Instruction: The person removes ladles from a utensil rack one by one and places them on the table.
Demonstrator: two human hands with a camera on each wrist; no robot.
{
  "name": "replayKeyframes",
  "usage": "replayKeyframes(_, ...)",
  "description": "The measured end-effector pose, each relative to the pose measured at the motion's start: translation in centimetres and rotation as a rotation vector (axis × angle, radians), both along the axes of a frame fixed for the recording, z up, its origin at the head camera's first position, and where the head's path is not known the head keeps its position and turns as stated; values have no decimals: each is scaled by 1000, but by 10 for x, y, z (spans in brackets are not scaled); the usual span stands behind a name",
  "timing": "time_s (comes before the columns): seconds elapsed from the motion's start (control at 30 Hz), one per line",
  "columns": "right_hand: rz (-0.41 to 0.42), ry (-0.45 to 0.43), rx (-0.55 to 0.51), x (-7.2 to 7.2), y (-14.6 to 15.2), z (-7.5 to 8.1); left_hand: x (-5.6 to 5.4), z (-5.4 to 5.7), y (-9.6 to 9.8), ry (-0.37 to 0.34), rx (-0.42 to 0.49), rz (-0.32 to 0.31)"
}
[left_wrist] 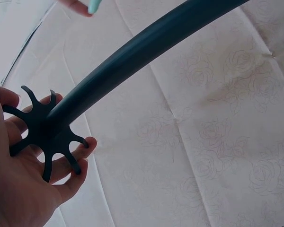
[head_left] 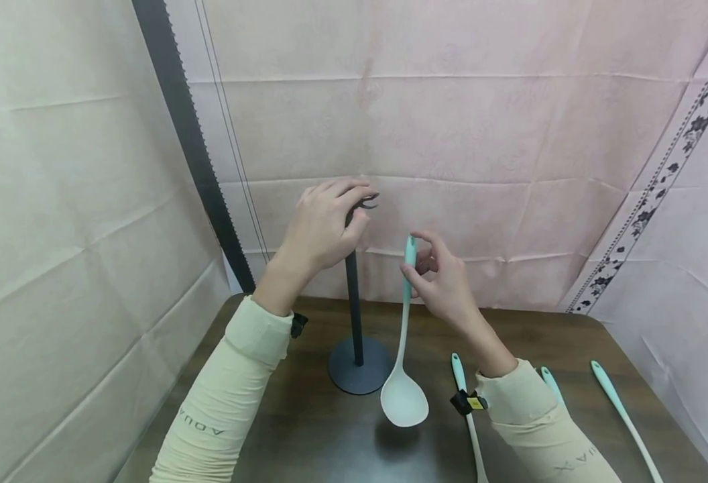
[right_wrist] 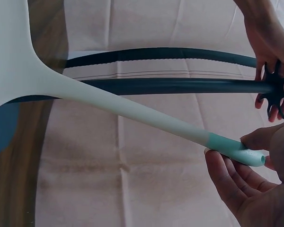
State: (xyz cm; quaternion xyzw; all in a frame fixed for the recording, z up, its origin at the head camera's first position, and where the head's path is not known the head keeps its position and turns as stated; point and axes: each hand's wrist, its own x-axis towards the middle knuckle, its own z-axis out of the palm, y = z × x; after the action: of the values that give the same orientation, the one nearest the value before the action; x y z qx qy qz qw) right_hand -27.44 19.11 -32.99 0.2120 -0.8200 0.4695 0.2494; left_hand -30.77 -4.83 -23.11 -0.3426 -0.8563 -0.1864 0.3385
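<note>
My left hand (head_left: 324,228) grips the top of a dark utensil stand (head_left: 354,302). In the left wrist view its fingers curl around the ring of hooks (left_wrist: 41,126) at the pole's end. My right hand (head_left: 446,285) pinches a ladle (head_left: 403,335) near the end of its mint-green handle, thumb on one side and fingers on the other. The ladle hangs bowl down just right of the pole, and its white bowl casts a shadow on the table. Seen from the right wrist, the handle's end hole (right_wrist: 262,161) shows beyond the thumb. No utensil hangs on the visible hooks.
The stand's round base (head_left: 360,376) rests on the dark wooden table (head_left: 306,402). To the right lie several mint-handled utensils: one (head_left: 459,376) beside the right wrist, another (head_left: 550,384) partly behind the sleeve, one (head_left: 619,402) farther right. Cloth (head_left: 450,134) hangs behind the table.
</note>
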Motion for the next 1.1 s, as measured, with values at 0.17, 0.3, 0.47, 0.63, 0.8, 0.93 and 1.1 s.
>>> replayKeyframes(0.17, -17, -33, 10, -1, 3, -7, 0, 0, 0, 2, -5, 6)
replayKeyframes(0.3, -16, -54, 4, -3, 6, -15, 0, -1, 0, 4, -6, 9)
replayKeyframes(0.47, -18, -86, 0, -4, 9, -24, 0, -1, 1, 4, 1, 7)
replayKeyframes(0.63, -29, -137, -2, -3, 10, -31, 0, -2, 1, 1, 4, 6)
replayKeyframes(0.8, -44, -169, 14, -4, 11, -36, 0, -1, 1, -5, 2, 3)
replayKeyframes(0.93, -54, -191, 29, -5, 13, -40, 0, 0, 1, -1, 2, 4)
replayKeyframes(1.1, -54, -221, 44, -5, 15, -45, 0, 0, 1, -4, -4, 11)
